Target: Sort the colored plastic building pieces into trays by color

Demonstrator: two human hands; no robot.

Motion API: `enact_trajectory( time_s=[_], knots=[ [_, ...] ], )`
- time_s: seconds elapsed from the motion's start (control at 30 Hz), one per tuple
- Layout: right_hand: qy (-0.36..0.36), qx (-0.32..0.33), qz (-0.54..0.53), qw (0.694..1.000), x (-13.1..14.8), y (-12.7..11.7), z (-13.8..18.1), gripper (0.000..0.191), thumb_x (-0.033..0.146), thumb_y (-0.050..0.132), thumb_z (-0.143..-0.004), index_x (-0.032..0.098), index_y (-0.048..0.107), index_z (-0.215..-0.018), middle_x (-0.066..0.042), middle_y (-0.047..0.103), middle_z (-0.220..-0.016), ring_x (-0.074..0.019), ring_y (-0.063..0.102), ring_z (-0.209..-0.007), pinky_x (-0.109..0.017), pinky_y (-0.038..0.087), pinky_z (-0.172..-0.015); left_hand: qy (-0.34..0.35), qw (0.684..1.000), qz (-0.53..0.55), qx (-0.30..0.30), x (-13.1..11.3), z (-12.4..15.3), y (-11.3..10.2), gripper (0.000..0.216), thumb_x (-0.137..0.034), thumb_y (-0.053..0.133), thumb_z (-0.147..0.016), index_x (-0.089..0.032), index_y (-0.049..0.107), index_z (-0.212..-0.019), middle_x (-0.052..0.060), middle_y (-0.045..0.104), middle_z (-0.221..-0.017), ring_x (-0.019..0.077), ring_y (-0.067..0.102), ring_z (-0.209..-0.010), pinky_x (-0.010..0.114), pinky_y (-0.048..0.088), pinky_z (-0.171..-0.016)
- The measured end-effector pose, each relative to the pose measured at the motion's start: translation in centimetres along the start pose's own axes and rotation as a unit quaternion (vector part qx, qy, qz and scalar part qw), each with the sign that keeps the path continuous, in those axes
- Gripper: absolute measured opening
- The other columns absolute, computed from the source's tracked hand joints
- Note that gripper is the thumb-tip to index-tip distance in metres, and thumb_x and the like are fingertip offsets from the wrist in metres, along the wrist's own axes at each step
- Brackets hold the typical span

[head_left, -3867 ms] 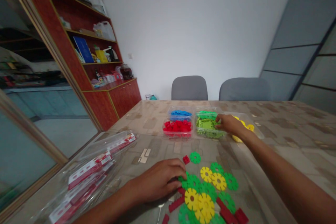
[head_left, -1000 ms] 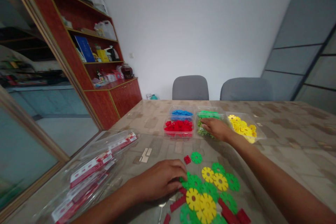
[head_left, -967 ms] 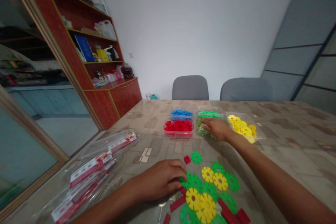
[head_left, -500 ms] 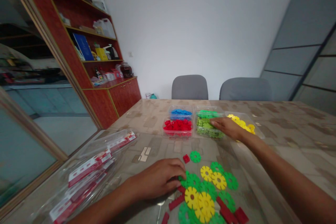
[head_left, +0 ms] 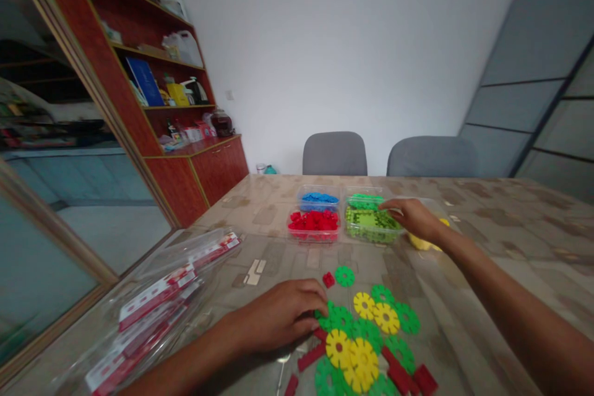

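Note:
My left hand (head_left: pixel 278 318) rests, fingers curled, on the left edge of a flat cluster of green and yellow gear-shaped discs (head_left: pixel 364 340) joined with dark red pieces, near the table's front. My right hand (head_left: pixel 411 217) reaches far across, its fingers bent over the right rim of the clear tub of light green pieces (head_left: pixel 369 224). Whether it holds a piece is hidden. A loose green disc (head_left: pixel 344 276) and a small red piece (head_left: pixel 328 279) lie just beyond the cluster.
Clear tubs of red pieces (head_left: pixel 313 224), blue pieces (head_left: pixel 318 199) and yellow discs (head_left: pixel 424 241) stand beside the green one. Plastic bags with red-and-white labels (head_left: pixel 158 303) lie at the left. Two grey chairs (head_left: pixel 335 153) stand at the far edge; a wooden cabinet (head_left: pixel 185 136) is left.
My right hand has slid from the middle of the light green tub to its right rim, in front of the yellow discs. My left hand has stayed on the cluster.

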State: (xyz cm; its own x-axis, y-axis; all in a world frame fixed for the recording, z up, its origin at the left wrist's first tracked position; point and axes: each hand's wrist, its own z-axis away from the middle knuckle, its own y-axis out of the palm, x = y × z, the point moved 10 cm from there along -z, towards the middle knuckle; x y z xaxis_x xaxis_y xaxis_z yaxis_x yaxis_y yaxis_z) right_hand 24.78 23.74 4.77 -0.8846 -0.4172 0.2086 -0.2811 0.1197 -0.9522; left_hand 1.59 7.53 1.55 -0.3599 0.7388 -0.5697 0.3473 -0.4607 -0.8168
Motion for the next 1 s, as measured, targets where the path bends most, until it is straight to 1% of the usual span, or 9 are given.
enact_trajectory(
  time_s=[0.07,0.17,0.3,0.4,0.47,0.63,0.73,1.0],
  knots=[
    [-0.003,0.024,0.024,0.999,0.1,1.0,0.0,0.016,0.021,0.059,-0.095,0.019,0.07,-0.107,-0.008,0.071,-0.115,-0.023,0.066,-0.105,-0.042,0.05,-0.095,0.001,1.0,-0.002,-0.001,0.0,0.0,0.0,0.018,-0.01,0.062,-0.092,-0.018,0.066,-0.107,0.006,0.063,-0.113,0.0173,0.062,-0.103,0.023,0.046,-0.093],
    [-0.001,0.05,0.055,0.997,0.3,1.9,-0.2,0.019,0.032,0.062,-0.096,0.019,0.066,-0.109,-0.006,0.067,-0.115,-0.0209,0.065,-0.101,-0.043,0.053,-0.09,0.001,1.0,-0.003,0.0,0.0,0.1,0.0,0.018,-0.01,0.061,-0.092,-0.019,0.066,-0.107,0.006,0.064,-0.112,0.0176,0.062,-0.103,0.024,0.046,-0.094],
    [-0.002,0.07,0.079,0.994,0.5,1.8,-1.1,0.022,0.033,0.061,-0.097,0.019,0.065,-0.113,-0.006,0.066,-0.116,-0.0206,0.065,-0.098,-0.041,0.055,-0.086,0.0,1.0,0.003,0.002,-0.1,0.1,0.0,0.019,-0.011,0.061,-0.092,-0.02,0.065,-0.108,0.006,0.064,-0.113,0.0177,0.062,-0.104,0.024,0.046,-0.094],
    [-0.01,0.058,0.081,0.995,1.5,1.3,-2.2,0.024,0.033,0.06,-0.097,0.019,0.063,-0.117,-0.007,0.064,-0.121,-0.0217,0.064,-0.102,-0.043,0.055,-0.088,-0.006,1.0,0.003,0.003,-0.1,0.1,0.0,0.019,-0.011,0.061,-0.092,-0.021,0.066,-0.108,0.005,0.064,-0.113,0.0179,0.062,-0.103,0.025,0.046,-0.093],
    [-0.021,0.047,0.075,0.996,2.6,1.4,-3.0,0.025,0.033,0.06,-0.097,0.02,0.062,-0.119,-0.008,0.062,-0.125,-0.0225,0.063,-0.105,-0.044,0.054,-0.09,-0.008,1.0,0.002,0.001,0.0,0.1,0.0,0.02,-0.011,0.061,-0.092,-0.021,0.066,-0.109,0.005,0.064,-0.113,0.0181,0.062,-0.104,0.025,0.046,-0.093],
    [-0.053,0.061,0.05,0.995,5.3,3.4,-3.5,0.028,0.033,0.06,-0.097,0.02,0.061,-0.122,-0.008,0.062,-0.125,-0.0222,0.064,-0.103,-0.043,0.055,-0.087,0.0,1.0,0.0,0.0,0.0,0.1,0.1,0.019,-0.013,0.06,-0.093,-0.02,0.066,-0.11,0.007,0.063,-0.115,0.0185,0.062,-0.105,0.025,0.046,-0.095],
    [-0.054,0.068,0.043,0.995,5.7,4.1,-3.1,0.028,0.034,0.06,-0.097,0.02,0.061,-0.122,-0.008,0.062,-0.125,-0.0218,0.064,-0.102,-0.042,0.055,-0.086,0.0,1.0,0.0,0.0,0.0,0.1,0.1,0.018,-0.014,0.06,-0.094,-0.021,0.065,-0.11,0.006,0.063,-0.115,0.0186,0.061,-0.105,0.026,0.046,-0.095],
    [-0.054,0.072,0.029,0.996,6.2,3.9,-2.7,0.027,0.034,0.06,-0.097,0.018,0.062,-0.119,-0.007,0.064,-0.12,-0.0213,0.065,-0.099,-0.042,0.056,-0.085,0.002,1.0,0.004,0.002,-0.1,0.1,0.1,0.018,-0.014,0.059,-0.094,-0.021,0.065,-0.109,0.006,0.063,-0.113,0.0187,0.061,-0.104,0.026,0.046,-0.094]
  ],
)
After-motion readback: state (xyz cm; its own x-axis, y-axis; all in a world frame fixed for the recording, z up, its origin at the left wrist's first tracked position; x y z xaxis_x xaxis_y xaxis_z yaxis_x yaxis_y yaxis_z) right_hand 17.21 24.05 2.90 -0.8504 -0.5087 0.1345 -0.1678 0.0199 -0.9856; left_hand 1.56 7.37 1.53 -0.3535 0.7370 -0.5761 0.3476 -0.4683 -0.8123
